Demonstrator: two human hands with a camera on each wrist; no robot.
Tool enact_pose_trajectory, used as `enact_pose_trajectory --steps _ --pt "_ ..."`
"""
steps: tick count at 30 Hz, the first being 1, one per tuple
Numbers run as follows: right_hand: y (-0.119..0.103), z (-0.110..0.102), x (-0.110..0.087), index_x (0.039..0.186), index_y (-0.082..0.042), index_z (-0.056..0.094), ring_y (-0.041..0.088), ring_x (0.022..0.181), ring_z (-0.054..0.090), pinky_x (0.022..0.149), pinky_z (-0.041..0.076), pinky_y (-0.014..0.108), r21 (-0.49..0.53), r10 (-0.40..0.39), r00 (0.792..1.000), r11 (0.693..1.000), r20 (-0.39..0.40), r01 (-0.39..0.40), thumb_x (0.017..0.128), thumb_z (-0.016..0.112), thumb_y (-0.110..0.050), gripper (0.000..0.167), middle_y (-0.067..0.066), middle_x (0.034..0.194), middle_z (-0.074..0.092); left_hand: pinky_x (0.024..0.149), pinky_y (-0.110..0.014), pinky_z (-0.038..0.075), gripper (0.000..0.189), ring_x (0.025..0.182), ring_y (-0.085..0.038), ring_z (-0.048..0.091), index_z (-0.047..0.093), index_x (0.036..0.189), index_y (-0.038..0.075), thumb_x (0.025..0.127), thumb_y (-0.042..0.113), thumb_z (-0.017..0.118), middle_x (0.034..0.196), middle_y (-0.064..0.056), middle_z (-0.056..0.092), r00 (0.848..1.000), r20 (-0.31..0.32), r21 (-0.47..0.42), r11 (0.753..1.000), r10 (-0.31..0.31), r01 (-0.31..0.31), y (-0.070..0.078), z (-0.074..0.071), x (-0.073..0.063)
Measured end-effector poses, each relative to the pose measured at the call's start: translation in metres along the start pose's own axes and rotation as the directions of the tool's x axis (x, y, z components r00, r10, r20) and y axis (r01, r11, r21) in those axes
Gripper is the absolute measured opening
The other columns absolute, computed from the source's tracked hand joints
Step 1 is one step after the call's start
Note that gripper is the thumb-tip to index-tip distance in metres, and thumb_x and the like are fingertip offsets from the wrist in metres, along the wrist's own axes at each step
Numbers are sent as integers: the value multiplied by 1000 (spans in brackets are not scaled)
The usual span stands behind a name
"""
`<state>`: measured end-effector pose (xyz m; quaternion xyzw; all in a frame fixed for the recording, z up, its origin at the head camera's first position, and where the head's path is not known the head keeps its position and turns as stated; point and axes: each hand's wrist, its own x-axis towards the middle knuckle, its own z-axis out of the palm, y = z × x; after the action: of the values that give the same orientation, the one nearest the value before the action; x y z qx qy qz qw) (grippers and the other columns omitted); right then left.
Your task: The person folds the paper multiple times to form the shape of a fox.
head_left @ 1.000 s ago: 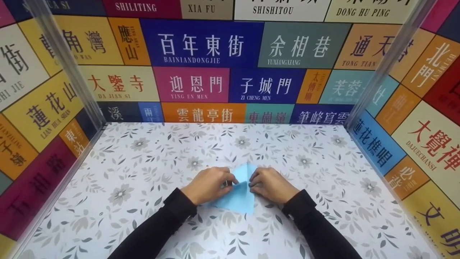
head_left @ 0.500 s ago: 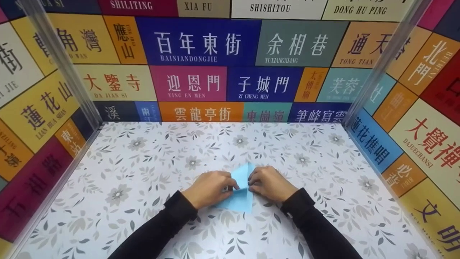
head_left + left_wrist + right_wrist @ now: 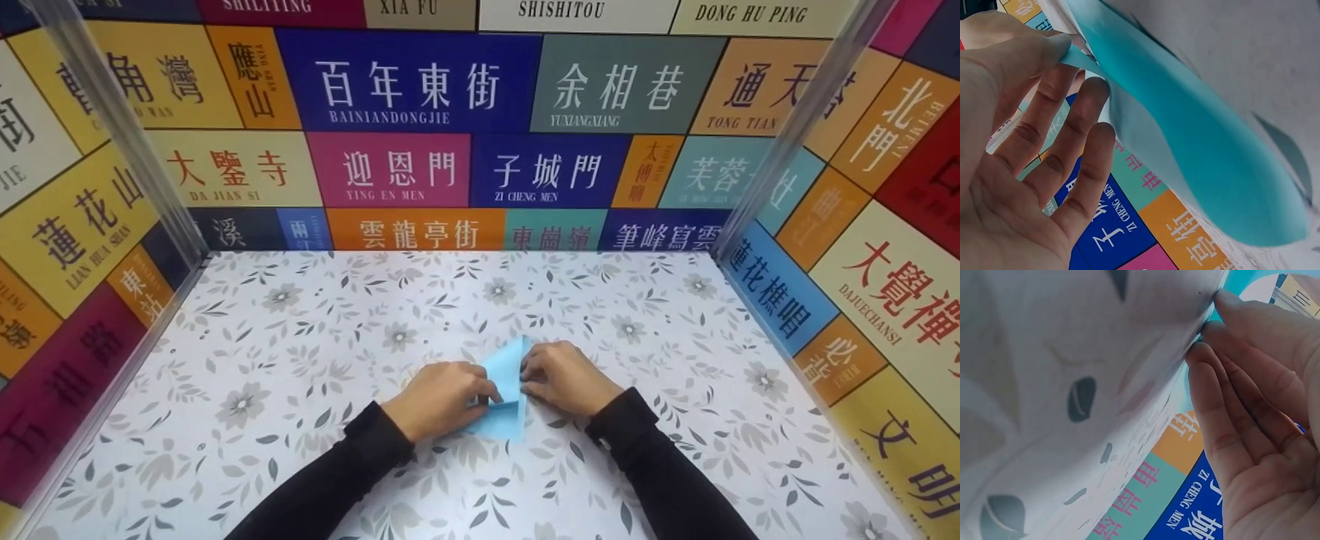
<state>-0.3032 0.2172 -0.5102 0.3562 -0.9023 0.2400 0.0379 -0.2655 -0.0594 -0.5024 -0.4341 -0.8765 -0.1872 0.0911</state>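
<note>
A sheet of light blue paper, creased along its right side, lies on the table between the two hands. My left hand pinches a lifted layer of it between thumb and fingertips. In the left wrist view, that paper bows up in a curve from the thumb, and the other fingers spread below. At the paper's right edge, my right hand holds it with bent fingers and thumb. The right wrist view has these fingertips close together at the edge, mostly hiding the paper there.
A white tabletop with a grey leaf and flower print lies under the hands. Panels of coloured street-name signs rise behind it and at both sides. Clear upright strips stand at the back corners.
My left hand has drawn the pinched layer of paper a little toward the near side, so its folded edge sits lower. The right hand stays at the right edge.
</note>
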Motion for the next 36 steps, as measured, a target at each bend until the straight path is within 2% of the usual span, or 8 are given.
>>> enact_pose_trajectory --steps 4,11,19,30,36 --pt "1 -1 -1 95 -3 90 33 108 84 102 69 49 -8 -15 1000 1000 -13 14 94 94 -4 4 13 111 87 80 -35 68 18 88 -18 80 93 113 20 96 13 92 102 0 86 1000 5 0 1000 7 -7 1 1 -1" --pt "0 0 -1 93 -1 90 30 103 80 93 69 44 -14 -31 1000 999 -2 31 96 92 -2 4 14 110 81 78 -34 67 18 85 -15 77 93 115 22 98 15 92 102 1 85 1000 26 -3 1000 -1 1 3 2 -2" --pt "-2 0 -2 88 -4 90 22 92 73 84 66 38 -10 15 1000 1000 -9 -15 94 94 -3 7 7 99 75 75 -34 66 18 83 -16 78 93 112 23 95 16 95 100 1 85 999 24 40 999 32 -33 6 7 -2" --pt "-2 -4 -4 83 -8 88 11 79 62 73 53 26 76 58 998 995 36 -61 95 91 -3 14 4 89 73 78 -34 68 18 84 -17 79 94 110 25 94 16 95 99 3 84 999 28 95 994 46 -49 9 13 -3" --pt "-3 -6 -6 82 -7 89 9 82 61 77 54 26 71 62 997 995 39 -64 95 91 -4 13 4 92 74 78 -34 68 17 83 -16 78 94 109 25 94 17 96 97 4 83 999 23 100 994 48 -50 10 14 -3"
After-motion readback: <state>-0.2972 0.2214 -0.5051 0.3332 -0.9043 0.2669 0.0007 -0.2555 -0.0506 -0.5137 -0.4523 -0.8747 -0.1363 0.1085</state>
